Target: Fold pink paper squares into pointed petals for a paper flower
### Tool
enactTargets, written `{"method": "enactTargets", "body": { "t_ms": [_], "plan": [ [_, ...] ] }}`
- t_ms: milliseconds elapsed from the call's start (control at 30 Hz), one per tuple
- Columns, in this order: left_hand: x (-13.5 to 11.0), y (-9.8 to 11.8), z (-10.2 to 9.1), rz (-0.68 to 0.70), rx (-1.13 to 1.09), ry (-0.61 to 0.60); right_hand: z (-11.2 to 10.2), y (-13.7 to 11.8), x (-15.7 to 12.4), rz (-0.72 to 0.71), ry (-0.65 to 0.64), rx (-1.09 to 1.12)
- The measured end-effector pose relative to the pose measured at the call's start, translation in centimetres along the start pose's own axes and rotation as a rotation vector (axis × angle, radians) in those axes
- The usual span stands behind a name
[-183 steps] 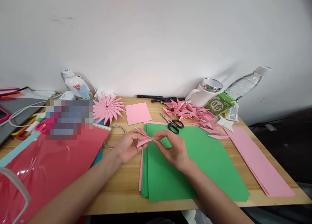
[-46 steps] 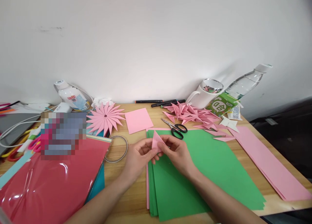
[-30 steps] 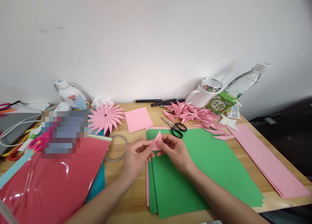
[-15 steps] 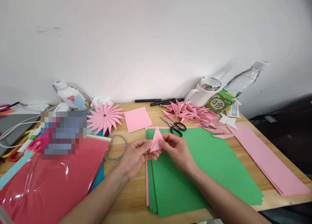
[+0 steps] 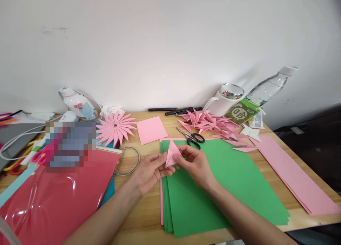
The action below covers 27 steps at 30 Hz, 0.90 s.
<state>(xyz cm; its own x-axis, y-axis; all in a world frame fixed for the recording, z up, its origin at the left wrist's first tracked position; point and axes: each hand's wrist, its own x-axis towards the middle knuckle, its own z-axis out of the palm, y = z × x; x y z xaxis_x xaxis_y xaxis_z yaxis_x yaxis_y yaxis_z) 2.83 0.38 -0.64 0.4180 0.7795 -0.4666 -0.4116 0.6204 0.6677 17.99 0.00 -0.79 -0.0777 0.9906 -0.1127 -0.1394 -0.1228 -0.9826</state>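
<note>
A small piece of pink paper (image 5: pixel 172 152), folded to a triangle with its tip up, is held between both hands above the stack of green paper (image 5: pixel 226 188). My left hand (image 5: pixel 153 171) pinches its left edge with thumb and fingers. From the right, my right hand (image 5: pixel 192 163) presses its thumb on the paper's face, fingers behind it. Just beyond the hands lie black-handled scissors (image 5: pixel 192 136) and a square pink sheet (image 5: pixel 152 130). A pink folded-paper pinwheel (image 5: pixel 121 129) lies to the left of that sheet.
Folded pink paper pieces (image 5: pixel 205 122) are heaped by a white mug (image 5: pixel 224 100). Long pink strips (image 5: pixel 293 177) lie at right, a water bottle (image 5: pixel 271 86) leans on the wall. A tape roll (image 5: pixel 138 159) and a red folder (image 5: pixel 64 198) are at left; black markers (image 5: pixel 162 109) lie behind.
The folded pink paper has turned slightly in my fingers, and its right corner now shows more. Both hands keep their grip in nearly the same place.
</note>
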Motion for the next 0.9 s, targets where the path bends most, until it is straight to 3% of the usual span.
{"method": "enactTargets", "body": {
  "t_ms": [267,567,900],
  "plan": [
    [-0.04,-0.47,0.05,0.000,0.052,0.044,0.07,-0.29,-0.15,0.016,0.004,-0.049],
    [-0.19,-0.40,0.11,-0.006,0.094,0.059,0.46,0.00,-0.18,0.046,0.020,0.055],
    [-0.29,-0.12,0.08,-0.122,0.032,-0.088,-0.26,0.08,0.07,0.001,0.060,0.093]
  ]
}}
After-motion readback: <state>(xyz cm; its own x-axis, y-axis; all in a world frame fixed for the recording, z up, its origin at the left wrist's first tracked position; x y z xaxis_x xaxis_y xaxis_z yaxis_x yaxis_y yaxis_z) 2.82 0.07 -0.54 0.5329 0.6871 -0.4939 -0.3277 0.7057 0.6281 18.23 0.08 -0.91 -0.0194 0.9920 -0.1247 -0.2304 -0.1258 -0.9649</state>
